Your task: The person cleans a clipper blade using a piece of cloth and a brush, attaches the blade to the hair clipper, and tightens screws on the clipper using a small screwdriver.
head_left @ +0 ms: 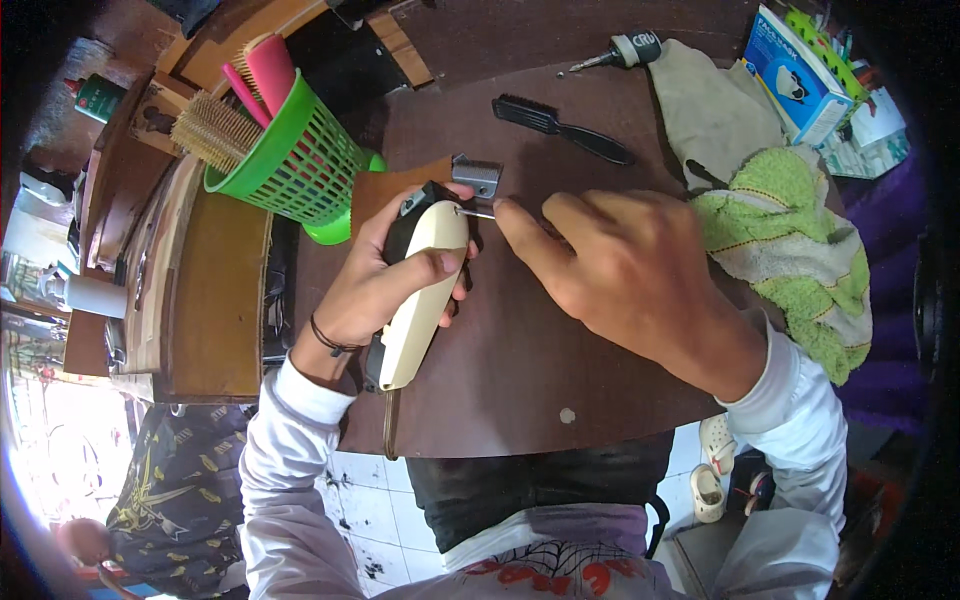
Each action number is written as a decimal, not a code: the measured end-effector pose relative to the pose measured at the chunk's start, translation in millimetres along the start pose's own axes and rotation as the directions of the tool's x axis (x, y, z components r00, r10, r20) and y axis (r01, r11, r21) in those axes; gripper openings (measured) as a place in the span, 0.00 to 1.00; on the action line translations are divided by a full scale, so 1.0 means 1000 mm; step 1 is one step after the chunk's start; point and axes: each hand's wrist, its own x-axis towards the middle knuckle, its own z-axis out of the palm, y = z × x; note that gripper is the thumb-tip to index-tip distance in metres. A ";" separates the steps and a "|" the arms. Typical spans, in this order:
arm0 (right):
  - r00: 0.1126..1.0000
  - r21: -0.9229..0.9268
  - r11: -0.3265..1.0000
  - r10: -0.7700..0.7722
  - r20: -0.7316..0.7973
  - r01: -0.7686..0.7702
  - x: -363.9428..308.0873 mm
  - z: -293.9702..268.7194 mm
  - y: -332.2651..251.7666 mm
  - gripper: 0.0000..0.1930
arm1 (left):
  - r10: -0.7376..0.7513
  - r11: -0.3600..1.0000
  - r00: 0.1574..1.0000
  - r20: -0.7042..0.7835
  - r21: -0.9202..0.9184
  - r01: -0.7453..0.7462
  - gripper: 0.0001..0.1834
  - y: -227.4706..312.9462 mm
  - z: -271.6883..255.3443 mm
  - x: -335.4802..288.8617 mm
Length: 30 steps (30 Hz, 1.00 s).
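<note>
My left hand (385, 265) is wrapped around a cream-and-black hair clipper (425, 290), its blade end pointing away from me and its cord hanging off the table's near edge. In my right hand (630, 270), the fingers are closed on a screwdriver (476, 213); only its thin metal shaft shows, the handle being hidden. The tip meets the screw hole near the far end of the clipper's casing. Just beyond the clipper, a detached metal clipper blade (478, 178) lies by a brown flat piece (385, 192).
A green basket (300, 160) of hairbrushes stands at left. Farther back lie a black brush (560, 128) and a pointed-tip tool (625, 50). To the right are a grey cloth (715, 105), green-white towel (800, 230) and blue box (795, 80). Someone in patterned clothing (180, 490) is at lower left.
</note>
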 end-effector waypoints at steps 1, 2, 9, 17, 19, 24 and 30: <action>1.000 -0.004 1.000 0.000 -0.002 0.000 0.000 -0.002 0.001 0.08 | -0.005 1.000 1.000 -0.001 -0.017 0.005 0.31 0.000 0.000 0.001; 0.999 0.099 0.994 0.042 0.017 -0.044 0.001 -0.003 0.002 0.07 | -0.001 1.000 1.000 0.001 -0.016 0.001 0.31 0.000 0.000 0.001; 0.993 0.491 0.863 0.119 0.022 -0.114 0.001 0.005 0.017 0.07 | -0.011 0.999 1.000 -0.002 -0.030 0.011 0.31 0.002 0.002 -0.002; 0.998 0.367 0.930 0.015 0.067 -0.038 0.000 -0.004 0.010 0.08 | -0.029 1.000 1.000 -0.013 0.010 0.029 0.30 0.005 0.004 -0.003; 0.996 0.132 0.989 -0.069 0.052 0.062 0.002 -0.008 -0.001 0.09 | -0.022 1.000 1.000 -0.011 0.007 0.022 0.30 0.005 0.005 -0.004; 0.989 0.049 0.990 -0.131 -0.071 0.135 0.007 -0.012 0.000 0.11 | -0.001 1.000 1.000 0.000 -0.017 0.001 0.29 0.004 0.005 -0.007; 0.989 0.080 0.996 0.038 0.144 -0.050 0.012 -0.029 -0.007 0.07 | 0.001 1.000 1.000 0.025 0.004 -0.001 0.28 0.005 0.003 -0.011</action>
